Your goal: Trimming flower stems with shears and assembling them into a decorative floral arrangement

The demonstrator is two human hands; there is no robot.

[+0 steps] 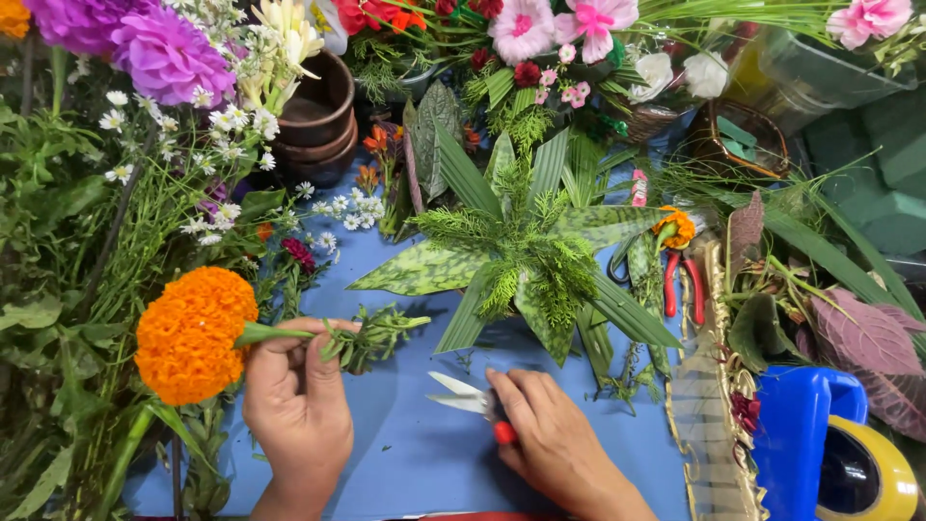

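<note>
The fingers (318,338) of the left hand (299,400) are pinching closed around the green stem (280,334) of an orange marigold (193,333), thumb pressing from above and the other fingers curling underneath. The round bloom is sitting just left of the hand, and the leafy end of the stem (376,333) is sticking out to the right, pointing toward the blades of the scissors.

The right hand (550,434) is lying low on the blue bench (405,453), its fingers (511,386) folding over the red handles of a pair of scissors (473,400). The silver blades are standing slightly parted and pointing left toward the stem, not touching it. How the fingers are sitting in the handle loops is hard to tell, since the hand is covering most of them, but they are plainly gripping the tool.

Just above both hands, a fan of spotted green leaves and fern sprigs (526,260) is spreading out flat over the bench. To its right, red-handled pruning shears (680,280) are lying beside a smaller orange flower (675,227). Stacked brown bowls (318,121) are standing farther back, with purple blooms (159,48) and small white daisies (227,125) crowding the left side. Pink flowers (555,24) are filling the far edge. At the lower right, a blue plastic holder (796,434) with a yellow roll of tape (883,473) is resting near purplish leaves (863,333).
</note>
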